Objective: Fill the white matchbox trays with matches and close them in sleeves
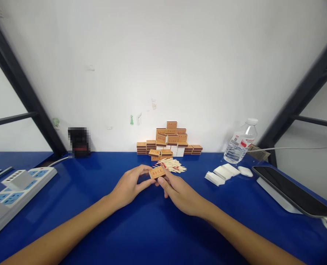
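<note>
Cardboard-brown, the matchbox sits pinched between the left hand and the right hand, fingertips closed on its ends, above the blue table, just before loose matches.

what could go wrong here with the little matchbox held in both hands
The small orange-brown cardboard matchbox is held only by the fingers of the left hand and right hand over the blue table, so it could slip and drop.
The pile of loose red-tipped wooden matches lies just behind the hands; a careless move might scatter them.
The stacked wall of orange-brown matchboxes behind looks loosely piled and could topple if bumped.
</note>
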Demonstrator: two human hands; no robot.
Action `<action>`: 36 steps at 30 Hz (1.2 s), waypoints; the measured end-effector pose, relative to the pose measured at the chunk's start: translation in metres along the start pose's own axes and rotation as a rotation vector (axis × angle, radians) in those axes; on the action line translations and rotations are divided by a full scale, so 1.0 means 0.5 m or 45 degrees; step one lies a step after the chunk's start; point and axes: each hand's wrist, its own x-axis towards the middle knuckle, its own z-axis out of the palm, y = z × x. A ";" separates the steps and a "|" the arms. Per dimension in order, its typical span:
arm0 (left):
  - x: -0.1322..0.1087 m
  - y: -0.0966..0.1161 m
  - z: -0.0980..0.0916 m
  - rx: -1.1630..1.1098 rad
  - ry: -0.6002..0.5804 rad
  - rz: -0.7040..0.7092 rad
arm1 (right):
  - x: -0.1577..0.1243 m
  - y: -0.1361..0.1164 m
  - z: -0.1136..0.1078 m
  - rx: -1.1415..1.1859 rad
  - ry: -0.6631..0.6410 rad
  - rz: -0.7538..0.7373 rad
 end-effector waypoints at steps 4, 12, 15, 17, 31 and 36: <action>0.054 -0.049 -0.049 0.318 0.162 0.110 | 0.008 0.004 -0.018 -0.198 0.097 0.021; 0.165 -0.163 -0.134 0.694 0.267 -0.026 | 0.027 0.023 -0.068 -0.617 0.287 0.185; 0.177 -0.179 -0.120 0.712 0.305 -0.081 | 0.026 0.024 -0.078 -0.709 0.311 0.182; 0.184 -0.186 -0.108 0.697 0.346 -0.110 | 0.025 0.022 -0.081 -0.755 0.325 0.181; 0.102 -0.074 -0.108 0.814 0.346 0.022 | -0.023 0.047 -0.286 -1.161 0.111 0.494; 0.020 -0.023 -0.100 0.566 0.210 0.185 | -0.041 0.082 -0.317 -1.044 -0.095 0.763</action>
